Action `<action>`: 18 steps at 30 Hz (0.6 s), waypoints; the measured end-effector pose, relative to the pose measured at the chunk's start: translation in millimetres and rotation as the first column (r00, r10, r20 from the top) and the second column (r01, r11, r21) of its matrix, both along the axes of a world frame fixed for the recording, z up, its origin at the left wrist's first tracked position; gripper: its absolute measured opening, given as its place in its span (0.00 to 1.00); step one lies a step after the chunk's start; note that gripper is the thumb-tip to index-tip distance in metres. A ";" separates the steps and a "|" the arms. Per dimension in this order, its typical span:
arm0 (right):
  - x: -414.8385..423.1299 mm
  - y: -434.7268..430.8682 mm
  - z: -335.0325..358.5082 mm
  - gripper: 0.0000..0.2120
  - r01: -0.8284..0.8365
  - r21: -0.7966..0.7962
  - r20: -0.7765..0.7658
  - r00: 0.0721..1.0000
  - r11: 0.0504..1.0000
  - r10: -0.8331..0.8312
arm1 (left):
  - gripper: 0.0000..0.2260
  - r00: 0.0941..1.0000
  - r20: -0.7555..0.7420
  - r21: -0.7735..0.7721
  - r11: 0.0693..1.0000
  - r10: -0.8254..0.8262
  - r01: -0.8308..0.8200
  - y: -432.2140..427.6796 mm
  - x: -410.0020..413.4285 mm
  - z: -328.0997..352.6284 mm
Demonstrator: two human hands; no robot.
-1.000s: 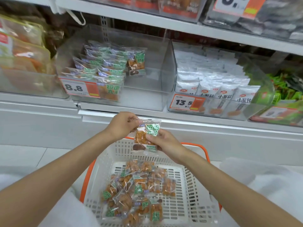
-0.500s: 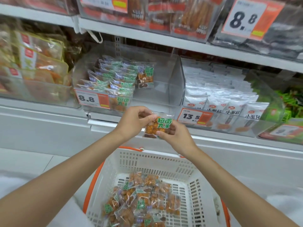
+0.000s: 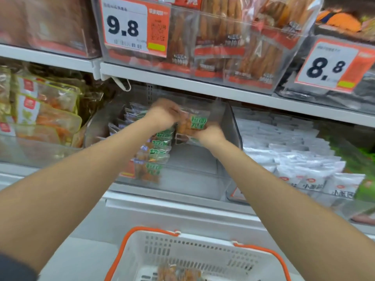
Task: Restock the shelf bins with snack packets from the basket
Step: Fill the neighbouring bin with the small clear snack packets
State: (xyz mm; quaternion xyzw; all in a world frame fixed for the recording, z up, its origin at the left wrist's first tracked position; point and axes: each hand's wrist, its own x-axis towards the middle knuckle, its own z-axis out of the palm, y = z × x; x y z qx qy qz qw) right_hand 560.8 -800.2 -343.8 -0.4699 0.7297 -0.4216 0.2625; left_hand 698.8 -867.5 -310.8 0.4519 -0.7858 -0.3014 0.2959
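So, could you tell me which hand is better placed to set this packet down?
Probably the right hand: it grips the packet low, over the bare right half of the bin, while the left hand holds its top above the stocked row.

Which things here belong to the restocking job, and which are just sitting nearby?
Job: left hand, right hand, snack packet they hold, clear bin, basket.
Nearby: white packets, price tag, stick snacks above.

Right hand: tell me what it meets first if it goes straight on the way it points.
The right hand would likely meet the back wall of the clear bin, its snack packet leading; depth is unclear.
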 end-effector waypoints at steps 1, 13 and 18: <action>-2.9 -13.7 -10.4 0.20 -0.014 0.065 -0.010 1.000 0.998 0.015 | 0.07 0.986 0.166 -0.030 1.000 0.014 -0.010 -9.0 -3.5 -3.7; -10.7 -69.5 -48.4 0.37 0.101 0.247 -0.084 0.993 0.964 -0.082 | 0.25 0.790 0.586 -0.241 0.970 0.181 -0.043 -40.9 2.1 -51.4; -15.4 -66.4 -59.3 0.35 0.206 0.201 0.031 0.976 0.958 -0.217 | 0.27 0.722 0.661 -0.244 0.968 0.205 -0.052 -39.2 1.5 -48.7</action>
